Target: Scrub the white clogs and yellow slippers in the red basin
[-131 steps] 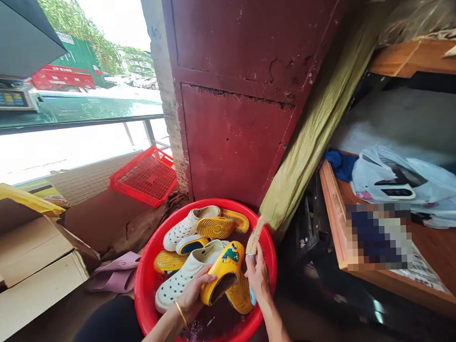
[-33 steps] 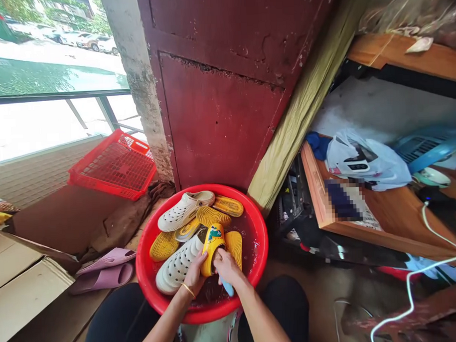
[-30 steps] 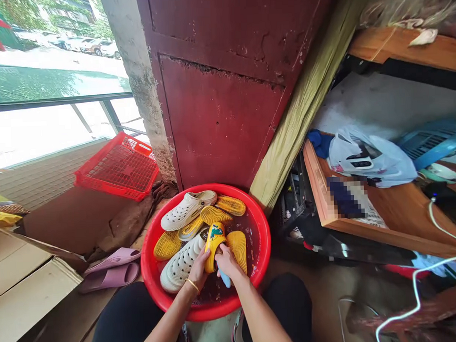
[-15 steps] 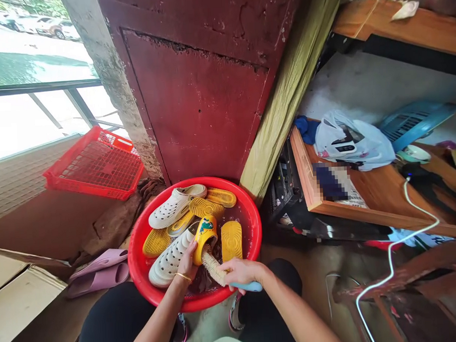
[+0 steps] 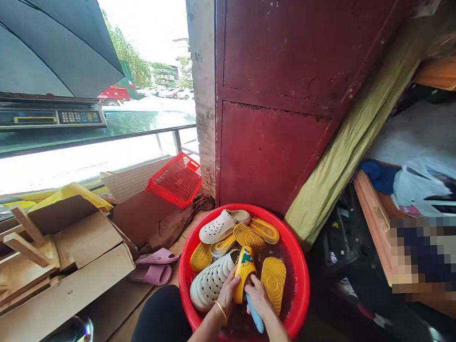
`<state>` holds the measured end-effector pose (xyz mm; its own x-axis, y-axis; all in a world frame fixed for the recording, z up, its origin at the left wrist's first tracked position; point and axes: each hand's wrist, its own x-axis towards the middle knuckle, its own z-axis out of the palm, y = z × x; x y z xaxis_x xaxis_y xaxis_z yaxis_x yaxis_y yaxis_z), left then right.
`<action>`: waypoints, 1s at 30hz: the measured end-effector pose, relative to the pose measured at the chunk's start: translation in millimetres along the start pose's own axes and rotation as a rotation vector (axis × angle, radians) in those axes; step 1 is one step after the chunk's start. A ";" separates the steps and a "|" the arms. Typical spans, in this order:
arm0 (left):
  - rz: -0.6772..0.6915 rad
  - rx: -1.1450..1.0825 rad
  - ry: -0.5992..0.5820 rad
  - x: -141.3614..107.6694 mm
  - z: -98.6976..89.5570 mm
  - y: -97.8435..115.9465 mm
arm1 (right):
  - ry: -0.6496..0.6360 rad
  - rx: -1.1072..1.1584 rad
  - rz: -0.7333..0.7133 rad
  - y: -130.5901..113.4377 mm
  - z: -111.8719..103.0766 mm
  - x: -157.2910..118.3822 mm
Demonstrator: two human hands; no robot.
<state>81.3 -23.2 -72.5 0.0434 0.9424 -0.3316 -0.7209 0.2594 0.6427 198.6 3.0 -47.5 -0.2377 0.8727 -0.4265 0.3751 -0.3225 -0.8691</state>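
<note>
Only the head view here, looking down into a red basin (image 5: 305,283) of dark water with a bunch of footwear in it. The left hand (image 5: 228,294) has a grip on a yellow slipper (image 5: 240,286) with a green cartoon figure on top — it's tilted, toe end up, mouth facing the right hand (image 5: 260,298), roughly mid-basin. The right hand is wrapped around a blue-handled brush (image 5: 255,317), handle pointing down toward the wearer; the bristle end is hidden around the slipper's mouth, so can't tell how far in it goes. There's a gold bracelet (image 5: 221,312) on the left wrist.

Around that slipper: a white clog (image 5: 209,284) right beside the left hand, another white clog (image 5: 218,227) near the back rim, and a yellow sole (image 5: 274,283) facing up just right of the brush. More yellow footwear sits toward the back.

Outside the basin, pinkish-purple slippers (image 5: 157,274) lie on the floor to the left, near a cardboard box (image 5: 91,233). A red crate (image 5: 176,180) leans further back, a maroon door (image 5: 272,154) stands behind the basin, and a scale (image 5: 78,117) sits on a glass tabletop (image 5: 144,122) — upper left, under an umbrella (image 5: 59,52).
</note>
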 end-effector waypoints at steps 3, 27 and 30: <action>-0.025 0.006 0.002 1.9 -4.9 -2.4 | -0.103 -0.014 0.007 2.5 -14.4 -0.5; -0.317 -0.178 0.042 -8.7 2.5 37.6 | 0.264 -0.387 -0.417 2.2 -23.1 -59.1; -0.336 -0.166 0.023 -10.6 1.4 41.1 | 0.333 -0.455 -0.333 -22.1 -29.6 -35.5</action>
<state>52.2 -22.3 -41.7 0.2823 0.8050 -0.5218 -0.7714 0.5138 0.3755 225.2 -10.0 -5.7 -0.1435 0.9896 0.0111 0.6885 0.1079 -0.7172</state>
